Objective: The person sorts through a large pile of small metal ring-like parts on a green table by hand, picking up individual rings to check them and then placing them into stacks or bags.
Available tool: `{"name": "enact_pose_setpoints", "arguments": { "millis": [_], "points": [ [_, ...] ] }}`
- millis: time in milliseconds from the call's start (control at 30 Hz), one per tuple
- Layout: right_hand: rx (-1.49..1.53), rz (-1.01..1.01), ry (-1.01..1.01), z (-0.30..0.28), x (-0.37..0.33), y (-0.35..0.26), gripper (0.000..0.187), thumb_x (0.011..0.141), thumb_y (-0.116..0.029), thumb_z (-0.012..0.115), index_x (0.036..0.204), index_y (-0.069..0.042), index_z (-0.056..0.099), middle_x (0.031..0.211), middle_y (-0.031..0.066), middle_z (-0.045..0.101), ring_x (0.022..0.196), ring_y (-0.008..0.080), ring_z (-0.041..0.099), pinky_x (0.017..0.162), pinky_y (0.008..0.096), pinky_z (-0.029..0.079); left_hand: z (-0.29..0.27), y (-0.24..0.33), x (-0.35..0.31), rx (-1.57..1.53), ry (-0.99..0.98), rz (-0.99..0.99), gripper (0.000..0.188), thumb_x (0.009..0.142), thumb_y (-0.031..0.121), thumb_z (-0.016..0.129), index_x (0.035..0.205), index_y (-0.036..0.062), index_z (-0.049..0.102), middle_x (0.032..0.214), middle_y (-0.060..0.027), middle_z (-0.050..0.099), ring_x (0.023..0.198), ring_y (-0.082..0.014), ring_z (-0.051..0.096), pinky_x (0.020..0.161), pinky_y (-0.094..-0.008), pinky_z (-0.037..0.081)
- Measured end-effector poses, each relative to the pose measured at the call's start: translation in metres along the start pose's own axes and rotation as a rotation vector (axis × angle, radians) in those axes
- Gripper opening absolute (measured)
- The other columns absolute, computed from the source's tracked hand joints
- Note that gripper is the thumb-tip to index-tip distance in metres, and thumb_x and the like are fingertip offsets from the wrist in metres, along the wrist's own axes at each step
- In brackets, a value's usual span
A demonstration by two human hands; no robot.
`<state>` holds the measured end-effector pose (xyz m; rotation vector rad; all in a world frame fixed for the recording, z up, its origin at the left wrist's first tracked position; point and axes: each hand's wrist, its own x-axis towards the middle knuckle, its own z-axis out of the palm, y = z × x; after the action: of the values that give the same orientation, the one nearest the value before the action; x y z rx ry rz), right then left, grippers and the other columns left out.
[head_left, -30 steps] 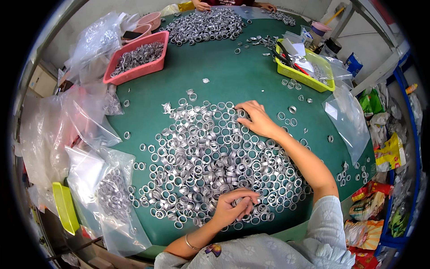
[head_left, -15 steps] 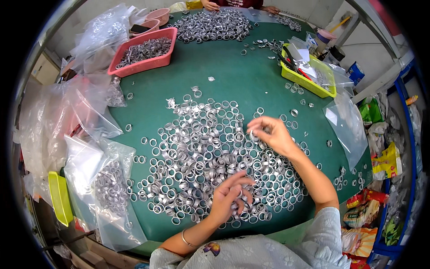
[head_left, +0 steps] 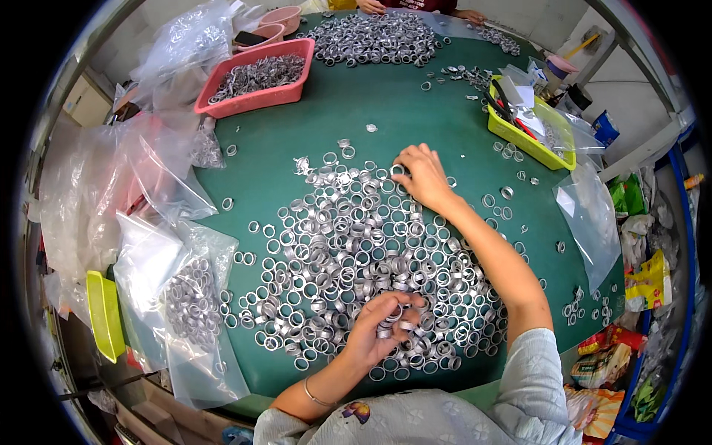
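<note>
In the head view, the right hand (head_left: 424, 176) is now reaching farther up, bent fingers touching a ring (head_left: 393, 170), hole facing up, at the pile's (head_left: 334, 237) far edge; its grip is unclear. The left hand (head_left: 368, 331) is curling around some rings (head_left: 385, 331).

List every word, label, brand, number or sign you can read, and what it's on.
Nothing reads clearly enough to quote.
Dark red shirt across the table: pale lettering, too small and blurred.
Yellow packet on the right: print too small to read.
Blue packet: pale marks, too small.
Loose rings: no lettering discernible.
</note>
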<state>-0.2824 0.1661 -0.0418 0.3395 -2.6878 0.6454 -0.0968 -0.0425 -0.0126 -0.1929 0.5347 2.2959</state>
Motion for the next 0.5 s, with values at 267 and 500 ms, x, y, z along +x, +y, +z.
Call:
{"name": "enact_pose_setpoints", "arguments": {
  "millis": [267, 500],
  "points": [
    [0.934, 0.160, -0.501, -0.092, -0.054, -0.085, 0.027, 0.079, -0.017, 0.067, 0.102, -0.003, 0.064, 0.092, 0.0054, 0.063, 0.080, 0.0145, 0.055, 0.071, 0.0301, 0.045, 0.007, 0.010, 0.001, -0.164, 0.088, 0.000, 0.031, 0.093, 0.026, 0.051, 0.112, 0.0014, 0.054, 0.082, -0.0048, 0.051, 0.058, -0.0048, 0.038, 0.039, -0.0143, 0.030],
    [0.916, 0.227, -0.465, -0.095, -0.087, -0.096, 0.033, 0.084, -0.012, 0.061, 0.115, -0.001, 0.054, 0.106, 0.0071, 0.057, 0.101, 0.0172, 0.052, 0.086, 0.0313, 0.044, -0.002, 0.007, 0.002, -0.064, -0.041, 0.073, 0.029, 0.092, 0.024, 0.054, 0.111, 0.0024, 0.055, 0.091, -0.0062, 0.053, 0.062, -0.0063, 0.041, 0.042, -0.0147, 0.031]
  ]
}}
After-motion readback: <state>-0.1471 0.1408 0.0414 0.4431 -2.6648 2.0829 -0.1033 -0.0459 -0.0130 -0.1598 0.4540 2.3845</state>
